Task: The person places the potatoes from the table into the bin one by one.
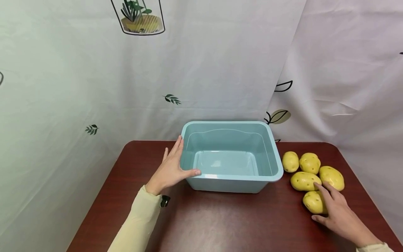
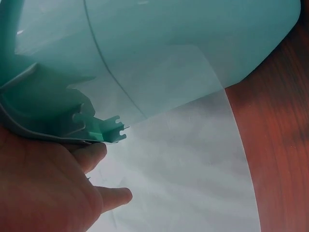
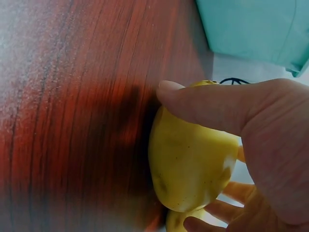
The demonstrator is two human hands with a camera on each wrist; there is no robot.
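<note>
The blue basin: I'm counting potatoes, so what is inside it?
In the basin, the visible floor is bare in the head view. The near rim hides the near wall's inner face, and the left hand covers part of the near-left corner.

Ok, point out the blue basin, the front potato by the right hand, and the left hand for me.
Blue basin (image 1: 225,162): head view, on its bare inside floor.
Front potato (image 3: 190,164): right wrist view, on its side facing the camera.
Left hand (image 1: 169,170): head view, between wrist and fingers.
</note>
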